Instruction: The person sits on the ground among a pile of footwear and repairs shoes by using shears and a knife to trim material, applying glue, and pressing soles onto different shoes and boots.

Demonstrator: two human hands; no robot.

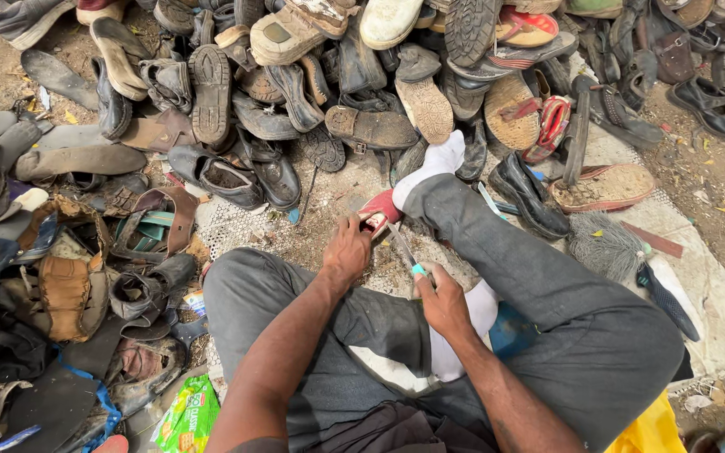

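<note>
Grey-trousered knees (295, 319) are filling the bottom of the view, with the person sitting cross-legged on a pale mesh mat (237, 226). Just beyond them, the left hand (347, 252) is pressing down on a red shoe piece (379, 210), fingers curled together over its near end, pinning it against the white-socked foot (434, 164). The right hand (442, 298) is gripping the green-collared handle of a knife (403, 247), fingers wrapped shut around it, the blade slanting up toward the red piece and the left fingertips.

Doing this cut well seems to call for keeping the blade angled away from the holding fingers and the sock, and working in short strokes, since blade, thumb and foot are sitting very close.

Room is tight: a heap of worn shoes and sandals (362, 84) is crowding the far side, leather scraps (69, 285) are hemming the left, and a brush (606, 247) is lying near the right knee. Open mat is showing only just ahead of the left knee.
</note>
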